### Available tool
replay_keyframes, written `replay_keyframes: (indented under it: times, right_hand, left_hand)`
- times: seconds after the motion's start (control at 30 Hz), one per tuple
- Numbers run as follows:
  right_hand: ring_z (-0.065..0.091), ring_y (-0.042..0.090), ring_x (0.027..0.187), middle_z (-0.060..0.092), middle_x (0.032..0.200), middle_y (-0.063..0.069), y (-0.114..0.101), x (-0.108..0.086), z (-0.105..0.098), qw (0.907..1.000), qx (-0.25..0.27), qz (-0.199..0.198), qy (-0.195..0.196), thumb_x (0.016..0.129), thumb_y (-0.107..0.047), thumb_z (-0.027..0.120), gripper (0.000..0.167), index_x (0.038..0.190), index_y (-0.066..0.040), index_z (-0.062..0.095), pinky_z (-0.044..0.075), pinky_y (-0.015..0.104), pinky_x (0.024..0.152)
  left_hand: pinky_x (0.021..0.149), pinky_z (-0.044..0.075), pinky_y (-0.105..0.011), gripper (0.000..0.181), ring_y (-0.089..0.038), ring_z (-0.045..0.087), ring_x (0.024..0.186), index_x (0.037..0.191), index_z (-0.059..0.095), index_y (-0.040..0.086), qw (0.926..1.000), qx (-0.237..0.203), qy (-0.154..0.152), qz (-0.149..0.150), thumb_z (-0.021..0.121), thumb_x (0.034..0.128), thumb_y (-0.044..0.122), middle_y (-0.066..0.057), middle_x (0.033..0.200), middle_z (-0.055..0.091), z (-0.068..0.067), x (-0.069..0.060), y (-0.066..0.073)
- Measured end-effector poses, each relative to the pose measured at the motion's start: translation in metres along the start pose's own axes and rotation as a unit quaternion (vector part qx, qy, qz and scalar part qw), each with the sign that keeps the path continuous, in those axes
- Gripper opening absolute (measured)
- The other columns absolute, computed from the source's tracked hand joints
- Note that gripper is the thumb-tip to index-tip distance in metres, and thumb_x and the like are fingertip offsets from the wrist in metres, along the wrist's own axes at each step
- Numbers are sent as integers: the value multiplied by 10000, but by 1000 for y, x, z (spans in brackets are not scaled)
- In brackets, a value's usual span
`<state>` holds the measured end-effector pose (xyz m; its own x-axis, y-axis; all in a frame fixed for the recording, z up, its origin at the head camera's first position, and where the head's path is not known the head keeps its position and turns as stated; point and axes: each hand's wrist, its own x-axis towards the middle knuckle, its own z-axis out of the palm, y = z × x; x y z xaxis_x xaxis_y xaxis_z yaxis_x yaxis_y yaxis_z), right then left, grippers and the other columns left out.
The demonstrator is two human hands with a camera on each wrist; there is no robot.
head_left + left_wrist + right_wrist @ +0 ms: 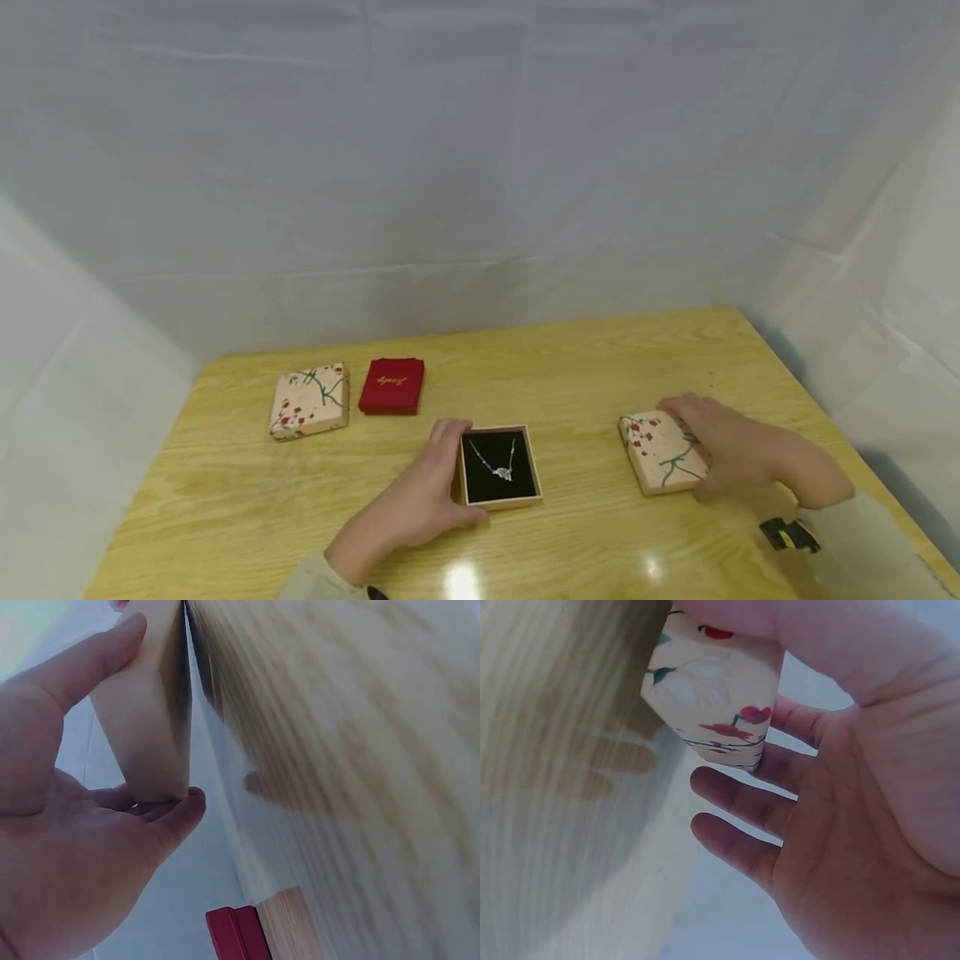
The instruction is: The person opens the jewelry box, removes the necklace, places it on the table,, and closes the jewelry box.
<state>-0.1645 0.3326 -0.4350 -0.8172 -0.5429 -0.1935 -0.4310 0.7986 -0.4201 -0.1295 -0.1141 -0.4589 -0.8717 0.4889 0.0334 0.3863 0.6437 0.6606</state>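
Note:
My left hand (420, 498) grips an open jewellery box (534, 467) at its left side, thumb at the near edge and fingers at the far edge. Inside, a silver necklace (502, 474) with a pendant lies on black lining. The left wrist view shows the box's plain tan side (142, 727) between thumb and fingers. On the right, my right hand (738, 442) holds a cream box lid (663, 450) printed with red blossoms and green branches. In the right wrist view, two fingers stand apart from the lid's patterned side (712, 690); its underside is hidden.
A second floral box (309, 402) sits at the back left of the wooden table (570, 367). Beside it lies a small red box (392, 386) with gold lettering. Pale cloth (480, 167) hangs behind the table and at both sides.

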Motion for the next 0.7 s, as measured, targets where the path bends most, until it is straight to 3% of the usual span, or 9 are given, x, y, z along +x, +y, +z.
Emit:
replay_keyframes:
  times: [0.37, 0.7]
  right_hand:
    - [450, 407, 1337, 460, 1502, 177, 7, -2, 7, 9999, 0, -127, 68, 617, -145, 978, 1139, 1555, -6, 348, 450, 604, 1029]
    - [388, 502, 1402, 435, 1535, 207, 6, -4, 9, 9998, 177, 90, -73, 610, -135, 1011, 1194, 1578, -16, 322, 407, 697, 1066]
  left_hand:
    - [1182, 403, -488, 1122, -332, 520, 1363, 1595, 288, -56, 9994, 179, -286, -57, 965, 779, 311, -190, 1529, 384, 1, -2, -1]
    - [1196, 383, -492, 1165, -349, 464, 1416, 1598, 285, -68, 9984, 370, -423, -86, 984, 756, 331, -204, 1525, 384, 2, -1, -2]
